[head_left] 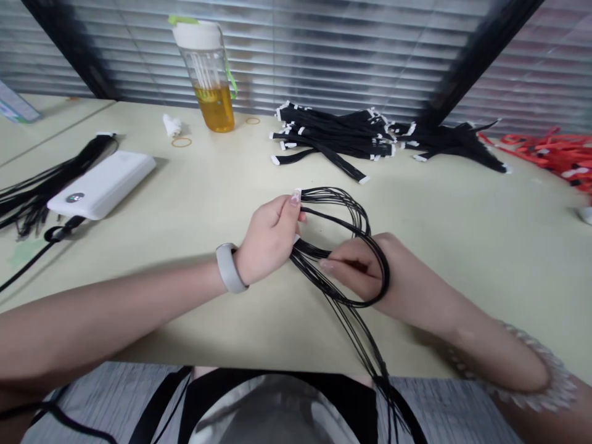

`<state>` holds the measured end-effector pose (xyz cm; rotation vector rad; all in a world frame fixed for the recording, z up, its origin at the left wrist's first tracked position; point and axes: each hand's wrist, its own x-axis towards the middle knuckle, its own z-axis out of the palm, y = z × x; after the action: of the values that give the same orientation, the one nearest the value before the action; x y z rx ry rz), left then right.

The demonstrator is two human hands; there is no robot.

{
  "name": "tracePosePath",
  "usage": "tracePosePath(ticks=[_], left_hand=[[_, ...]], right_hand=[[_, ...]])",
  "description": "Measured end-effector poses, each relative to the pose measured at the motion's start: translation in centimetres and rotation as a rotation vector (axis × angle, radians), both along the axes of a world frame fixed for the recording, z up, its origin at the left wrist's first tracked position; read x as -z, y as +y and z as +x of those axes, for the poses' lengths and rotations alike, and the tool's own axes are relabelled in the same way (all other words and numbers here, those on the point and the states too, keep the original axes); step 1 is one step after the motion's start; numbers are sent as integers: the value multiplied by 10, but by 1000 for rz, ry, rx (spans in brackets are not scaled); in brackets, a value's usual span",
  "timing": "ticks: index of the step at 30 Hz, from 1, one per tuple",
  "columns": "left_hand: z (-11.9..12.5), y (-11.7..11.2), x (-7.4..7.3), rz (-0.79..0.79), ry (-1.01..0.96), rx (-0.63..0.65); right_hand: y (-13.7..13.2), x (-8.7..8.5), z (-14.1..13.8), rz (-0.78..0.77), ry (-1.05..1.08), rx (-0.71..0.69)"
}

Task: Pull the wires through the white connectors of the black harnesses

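Observation:
A bundle of thin black wires (342, 300) with white connectors lies looped between my hands, its loose ends hanging over the table's front edge. My left hand (272, 237) is closed on the connector end, thumb on top of a white connector (297, 195). A second white connector shows just below those fingers. My right hand (370, 271) pinches some of the wires inside the loop, and the loop passes over its fingers. The exact strands between thumb and forefinger are partly hidden.
Behind my hands lie piles of black cables (333, 132) and red cables (564, 157). A bottle of amber liquid (215, 105) stands at the back. To the left are a white power bank (104, 185), more black wires (87, 157), crumpled tissue (172, 126) and rubber bands (182, 147).

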<state>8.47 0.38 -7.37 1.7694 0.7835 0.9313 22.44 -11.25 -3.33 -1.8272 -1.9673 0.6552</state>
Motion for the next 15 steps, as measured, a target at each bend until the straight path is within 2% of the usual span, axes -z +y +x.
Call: tracePosePath(ticks=[3, 6, 10, 15], left_hand=[[-1, -1, 1, 9, -3, 32], [-1, -1, 1, 13, 4, 43], [-1, -2, 1, -11, 8, 45], [-1, -2, 2, -14, -3, 67]], right_hand=[[6, 11, -2, -11, 18, -80], [8, 16, -2, -25, 51, -95], [8, 16, -3, -39, 106, -97], [8, 11, -6, -41, 37, -93]])
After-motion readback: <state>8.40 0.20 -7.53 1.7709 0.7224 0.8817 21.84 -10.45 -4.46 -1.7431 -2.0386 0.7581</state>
